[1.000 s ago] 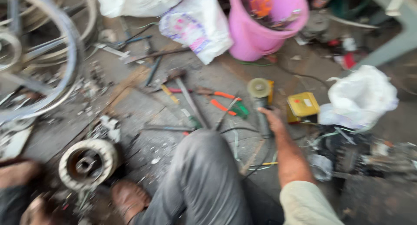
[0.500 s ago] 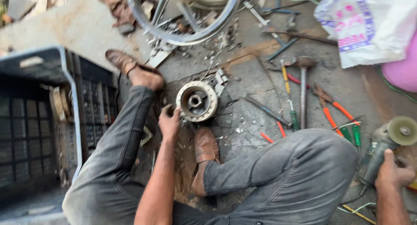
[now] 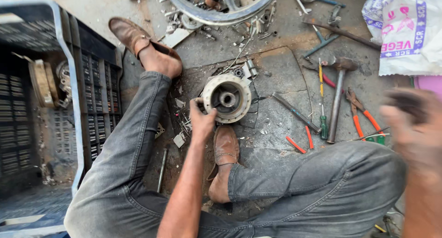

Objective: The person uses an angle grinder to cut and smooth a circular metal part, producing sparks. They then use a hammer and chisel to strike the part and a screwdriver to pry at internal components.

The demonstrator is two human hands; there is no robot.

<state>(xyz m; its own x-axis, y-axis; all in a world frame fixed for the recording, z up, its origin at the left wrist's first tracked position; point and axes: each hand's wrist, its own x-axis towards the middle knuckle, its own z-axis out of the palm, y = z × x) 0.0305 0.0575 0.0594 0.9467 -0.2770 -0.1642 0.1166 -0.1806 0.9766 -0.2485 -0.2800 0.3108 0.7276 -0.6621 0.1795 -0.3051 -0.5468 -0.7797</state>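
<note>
A round metal wheel hub (image 3: 226,98) lies flat on the dirty concrete floor between my legs. My left hand (image 3: 201,119) grips its near left rim, thumb and fingers closed on the edge. My right hand (image 3: 409,124) is raised at the right edge, heavily blurred. A dark blurred shape sits at its top, and I cannot tell whether the hand holds it. My brown shoes rest beside the hub, one just below it (image 3: 225,146) and one to its upper left (image 3: 133,35).
A hammer (image 3: 338,96), a yellow-green screwdriver (image 3: 322,100) and orange-handled pliers (image 3: 363,114) lie right of the hub. A wheel rim (image 3: 221,12) lies beyond it among scrap. A black plastic crate (image 3: 73,86) stands on the left, a white printed bag (image 3: 405,31) at top right.
My right hand has risen from the angle grinder towards the camera and is blurred; the grinder is out of view. My left hand stays on the hub's rim.
</note>
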